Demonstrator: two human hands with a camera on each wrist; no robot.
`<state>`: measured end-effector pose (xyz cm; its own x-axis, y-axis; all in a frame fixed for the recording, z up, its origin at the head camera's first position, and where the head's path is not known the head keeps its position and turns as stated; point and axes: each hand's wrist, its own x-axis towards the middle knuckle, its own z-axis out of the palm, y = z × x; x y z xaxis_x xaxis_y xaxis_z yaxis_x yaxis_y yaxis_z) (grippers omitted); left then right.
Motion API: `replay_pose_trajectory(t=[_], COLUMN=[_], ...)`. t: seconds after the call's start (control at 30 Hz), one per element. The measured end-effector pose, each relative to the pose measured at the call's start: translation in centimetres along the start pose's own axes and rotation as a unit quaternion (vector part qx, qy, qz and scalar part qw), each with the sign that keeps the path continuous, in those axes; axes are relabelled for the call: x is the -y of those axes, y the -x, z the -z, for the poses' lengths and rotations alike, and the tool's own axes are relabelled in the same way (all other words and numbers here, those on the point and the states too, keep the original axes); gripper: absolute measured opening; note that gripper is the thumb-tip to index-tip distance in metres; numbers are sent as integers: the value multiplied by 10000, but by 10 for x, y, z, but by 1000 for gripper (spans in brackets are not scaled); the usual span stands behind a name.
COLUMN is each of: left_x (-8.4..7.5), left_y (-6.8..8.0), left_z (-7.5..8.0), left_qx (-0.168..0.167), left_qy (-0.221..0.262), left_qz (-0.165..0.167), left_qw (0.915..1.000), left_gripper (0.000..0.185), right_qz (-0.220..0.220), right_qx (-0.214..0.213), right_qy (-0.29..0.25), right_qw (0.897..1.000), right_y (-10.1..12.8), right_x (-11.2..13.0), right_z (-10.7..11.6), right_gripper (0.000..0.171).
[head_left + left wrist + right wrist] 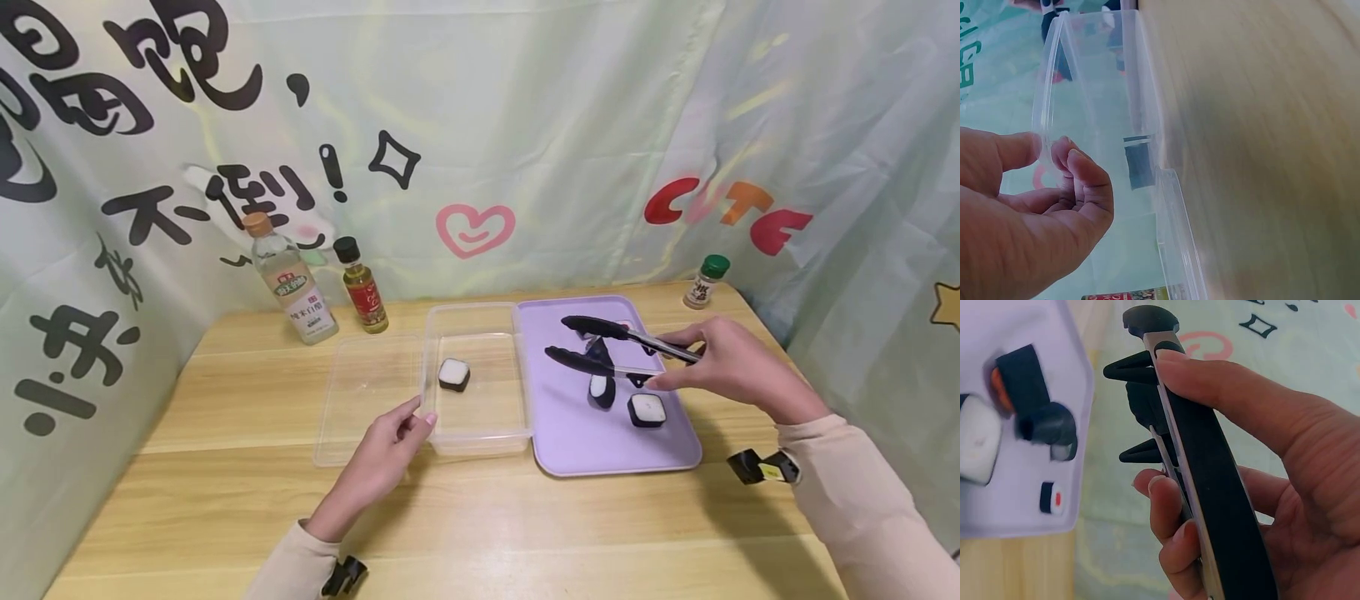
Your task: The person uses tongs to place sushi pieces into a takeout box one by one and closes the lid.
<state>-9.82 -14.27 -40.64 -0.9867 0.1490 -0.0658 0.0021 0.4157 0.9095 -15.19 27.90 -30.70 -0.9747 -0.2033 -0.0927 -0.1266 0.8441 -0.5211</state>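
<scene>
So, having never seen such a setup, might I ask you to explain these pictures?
There is no machine here, only a person working bare-handed. The wide picture comes from a camera on the head, looking forward and down; the other two come from cameras on the left and right wrists. On the pale wooden table are a clear rectangular plastic box, holding one white-and-black sushi-like block, and a purple rectangular tray with several more pieces. Three capped bottles stand toward the back. The left hand grips the box's rim. The right hand holds black-and-silver tongs, tips apart, above the tray.
</scene>
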Motion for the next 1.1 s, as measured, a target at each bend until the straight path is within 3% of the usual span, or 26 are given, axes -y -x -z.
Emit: replay_pose_trajectory(t=[0.37,1.1], left_x=[2,3], left_y=[0,-1], left_z=[0,0], left_qx=[-16,16], left_qy=[-61,-8], left_qz=[-4,-52], left_qw=[10000,10000], left_gripper=[58,59], right_qz=[-266,-939], right_qx=[-148,172], right_qy=[26,-291], right_qw=[9995,9950], right_y=[6,-2], right_x=[-31,-60], right_z=[-5,-10], right_gripper=[83,86])
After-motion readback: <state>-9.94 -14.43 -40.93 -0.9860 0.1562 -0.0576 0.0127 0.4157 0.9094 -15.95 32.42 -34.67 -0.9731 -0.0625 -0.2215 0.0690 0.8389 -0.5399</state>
